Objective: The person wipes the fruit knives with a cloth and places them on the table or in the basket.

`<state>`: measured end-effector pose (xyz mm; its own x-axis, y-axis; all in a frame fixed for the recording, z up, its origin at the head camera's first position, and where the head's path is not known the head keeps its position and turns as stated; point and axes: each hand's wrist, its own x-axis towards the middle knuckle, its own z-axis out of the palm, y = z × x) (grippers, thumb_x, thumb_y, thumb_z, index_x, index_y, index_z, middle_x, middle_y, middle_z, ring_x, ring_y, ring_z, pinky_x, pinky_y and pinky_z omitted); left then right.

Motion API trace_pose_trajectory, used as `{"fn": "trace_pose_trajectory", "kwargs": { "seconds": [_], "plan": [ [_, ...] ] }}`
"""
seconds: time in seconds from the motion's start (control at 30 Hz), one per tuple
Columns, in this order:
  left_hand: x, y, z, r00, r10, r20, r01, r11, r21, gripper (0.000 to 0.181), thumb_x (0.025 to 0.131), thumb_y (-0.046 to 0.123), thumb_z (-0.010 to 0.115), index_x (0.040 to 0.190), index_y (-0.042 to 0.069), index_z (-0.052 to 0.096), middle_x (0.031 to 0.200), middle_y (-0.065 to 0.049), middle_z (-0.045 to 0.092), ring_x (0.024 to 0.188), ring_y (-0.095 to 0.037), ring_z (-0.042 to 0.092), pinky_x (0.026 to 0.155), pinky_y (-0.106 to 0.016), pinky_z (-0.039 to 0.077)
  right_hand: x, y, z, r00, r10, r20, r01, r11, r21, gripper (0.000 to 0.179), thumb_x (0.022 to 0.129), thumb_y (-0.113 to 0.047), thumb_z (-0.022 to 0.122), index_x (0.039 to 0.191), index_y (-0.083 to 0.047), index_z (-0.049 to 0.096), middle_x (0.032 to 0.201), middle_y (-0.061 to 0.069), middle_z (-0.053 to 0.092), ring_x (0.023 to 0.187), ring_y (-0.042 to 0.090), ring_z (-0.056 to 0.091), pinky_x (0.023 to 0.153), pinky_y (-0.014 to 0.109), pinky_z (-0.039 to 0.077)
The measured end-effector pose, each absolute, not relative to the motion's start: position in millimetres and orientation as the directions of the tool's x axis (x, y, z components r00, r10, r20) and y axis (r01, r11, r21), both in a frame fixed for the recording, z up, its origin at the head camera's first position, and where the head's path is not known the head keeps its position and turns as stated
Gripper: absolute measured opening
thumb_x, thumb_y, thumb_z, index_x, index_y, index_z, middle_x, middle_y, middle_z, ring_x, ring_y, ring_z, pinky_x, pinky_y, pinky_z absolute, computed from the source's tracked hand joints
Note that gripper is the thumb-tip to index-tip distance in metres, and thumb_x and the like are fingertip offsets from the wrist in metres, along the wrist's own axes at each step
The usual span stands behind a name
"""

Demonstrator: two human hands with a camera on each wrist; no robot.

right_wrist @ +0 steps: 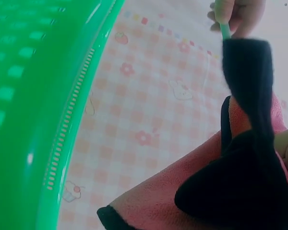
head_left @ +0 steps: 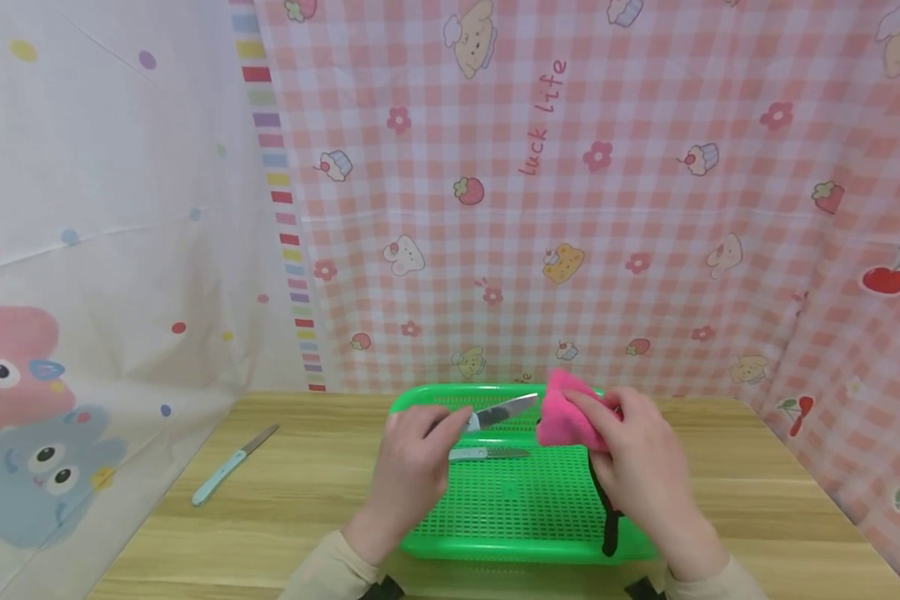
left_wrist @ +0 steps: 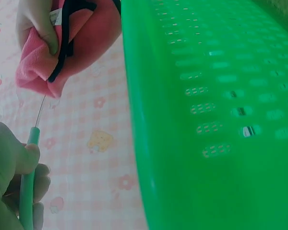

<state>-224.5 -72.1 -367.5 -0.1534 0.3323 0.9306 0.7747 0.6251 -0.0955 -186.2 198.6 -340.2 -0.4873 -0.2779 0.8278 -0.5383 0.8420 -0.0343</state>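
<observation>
My left hand (head_left: 414, 458) grips the light-blue handle of a small knife (head_left: 504, 412), its blade pointing right above the green basket. The handle (left_wrist: 29, 182) runs along the curled fingers in the left wrist view. My right hand (head_left: 645, 467) holds a pink cloth (head_left: 567, 417) with dark edging, bunched between thumb and fingers. The cloth lies right by the blade's tip in the head view; in the left wrist view it overlaps the blade's end. A dark strip (head_left: 610, 533) of the cloth hangs over the basket. Below, a second knife (head_left: 487, 454) lies in the basket.
The green perforated basket (head_left: 510, 550) stands on the wooden table (head_left: 315, 475) between my arms. Another light-blue-handled knife (head_left: 232, 467) lies on the table at the left. Patterned curtains (head_left: 450, 250) close off the back and both sides.
</observation>
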Motion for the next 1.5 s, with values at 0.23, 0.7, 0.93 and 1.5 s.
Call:
{"fn": "trace_pose_trajectory", "kwargs": {
  "seconds": [0.23, 0.7, 0.93, 1.5],
  "plan": [
    [-224.6, -74.5, -366.8, -0.175, 0.333, 0.927, 0.777, 0.625, -0.078, 0.036, 0.076, -0.012, 0.071, 0.105, 0.009, 0.072, 0.087, -0.004, 0.063, 0.077, -0.021, 0.059, 0.06, -0.032, 0.04, -180.3, 212.9, -340.1, -0.496, -0.217, 0.841, -0.511, 0.856, -0.081, 0.061, 0.062, 0.012, 0.071, 0.119, -0.011, 0.069, 0.094, 0.018, 0.058, 0.081, 0.035, 0.054, 0.057, 0.046, 0.049],
    [-224.4, -78.5, -359.5, -0.338, 0.404, 0.85, 0.803, 0.595, 0.036, 0.032, 0.075, -0.006, 0.079, 0.104, 0.008, 0.074, 0.089, -0.004, 0.066, 0.083, -0.023, 0.061, 0.074, -0.04, 0.05, -171.5, 250.0, -348.6, -0.517, -0.062, 0.854, -0.459, 0.862, -0.216, 0.058, 0.063, 0.017, 0.07, 0.117, -0.005, 0.069, 0.098, 0.021, 0.057, 0.087, 0.04, 0.053, 0.068, 0.052, 0.042],
    [-229.7, -76.7, -343.7, -0.394, 0.464, 0.793, 0.819, 0.57, 0.073, 0.035, 0.073, -0.009, 0.081, 0.104, 0.007, 0.074, 0.085, -0.003, 0.066, 0.079, -0.02, 0.061, 0.073, -0.036, 0.051, -169.6, 259.4, -354.6, -0.533, -0.005, 0.846, -0.42, 0.87, -0.259, 0.052, 0.065, 0.013, 0.071, 0.114, -0.005, 0.07, 0.098, 0.02, 0.057, 0.087, 0.037, 0.052, 0.068, 0.051, 0.039],
    [-265.0, -65.4, -306.5, -0.66, 0.576, 0.483, 0.747, 0.571, 0.339, 0.026, 0.09, 0.002, 0.069, 0.116, 0.006, 0.071, 0.109, -0.006, 0.07, 0.102, -0.023, 0.064, 0.09, -0.04, 0.051, -167.9, 269.3, -365.0, -0.531, 0.034, 0.847, -0.4, 0.871, -0.286, 0.056, 0.063, 0.017, 0.073, 0.116, -0.002, 0.068, 0.097, 0.021, 0.056, 0.085, 0.038, 0.051, 0.067, 0.05, 0.037]
  ]
}}
